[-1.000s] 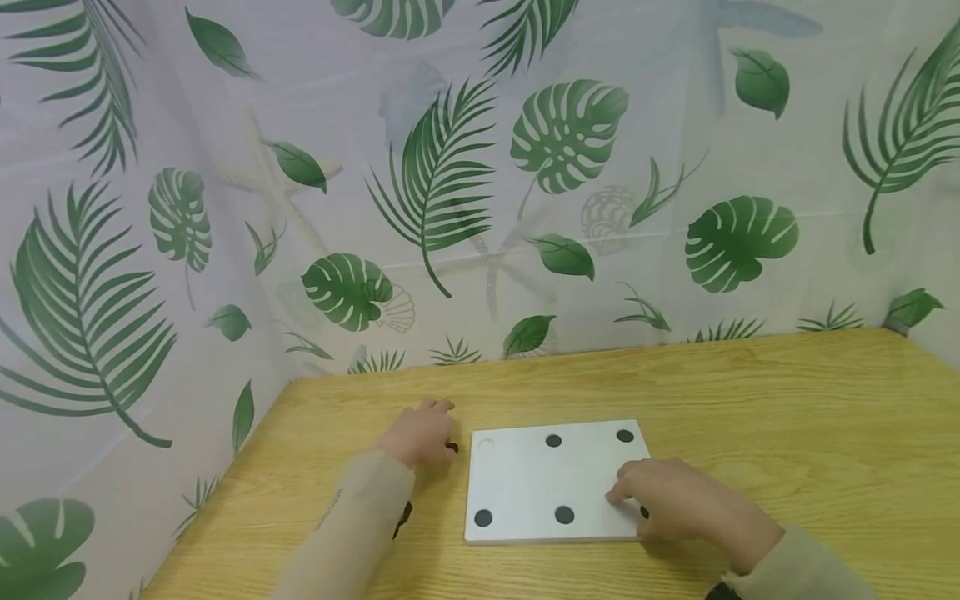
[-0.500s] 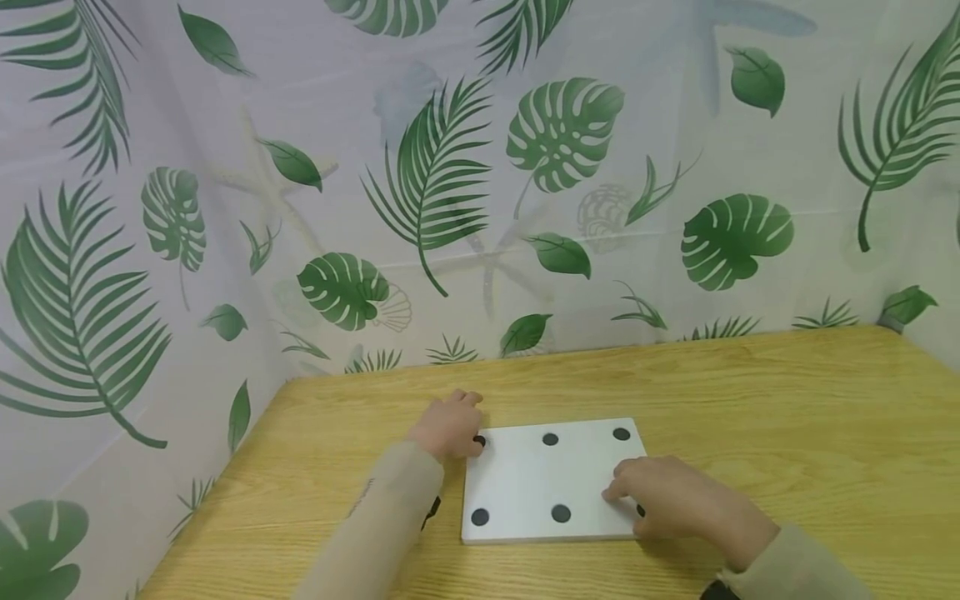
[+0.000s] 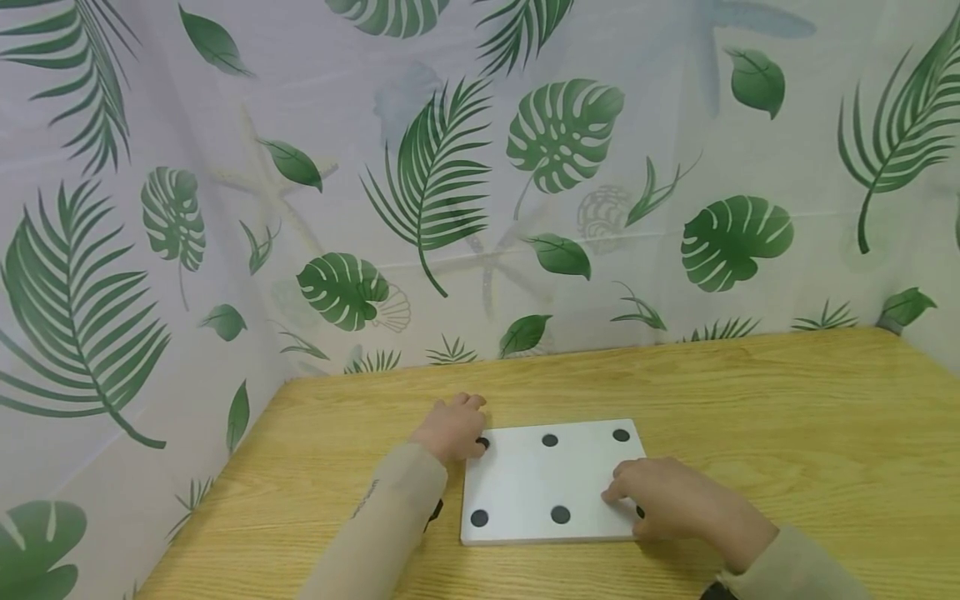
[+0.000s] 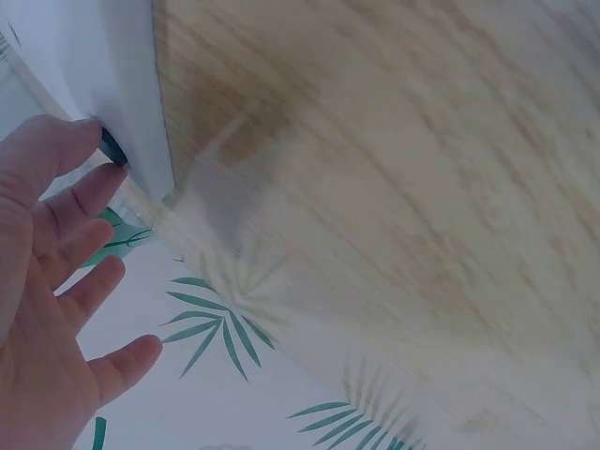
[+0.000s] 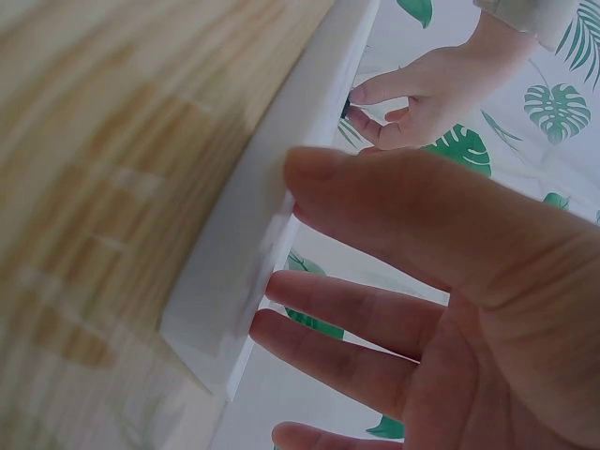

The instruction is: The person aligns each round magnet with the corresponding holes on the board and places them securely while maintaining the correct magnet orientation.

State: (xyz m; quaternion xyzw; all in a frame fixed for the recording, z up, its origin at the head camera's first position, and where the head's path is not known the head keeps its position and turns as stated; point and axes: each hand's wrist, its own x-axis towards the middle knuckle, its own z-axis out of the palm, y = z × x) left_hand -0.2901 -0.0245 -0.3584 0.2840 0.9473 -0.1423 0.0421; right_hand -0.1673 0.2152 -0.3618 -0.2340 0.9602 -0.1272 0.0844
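A white rectangular board [image 3: 555,479] lies on the wooden table, with black discs set along its far and near edges. At its far left corner my left hand [image 3: 452,427] pinches a small black disc [image 4: 113,147] between thumb and index finger, and the other fingers spread apart. The disc meets the board's surface there; whether it sits fully flush is hidden. On the near right part of the board rests my right hand [image 3: 670,498], its thumb against the side and the other fingertips touching the top. That hand partly covers another black disc [image 3: 640,511].
The wooden table [image 3: 787,433] extends around the board on all sides. Behind and to the left hangs a pale cloth [image 3: 465,208] printed with green leaves, reaching the table's back edge.
My left hand has moved right with the black disc, from beside the board onto its far left corner, where a bare round recess showed earlier. My right hand has stayed in place.
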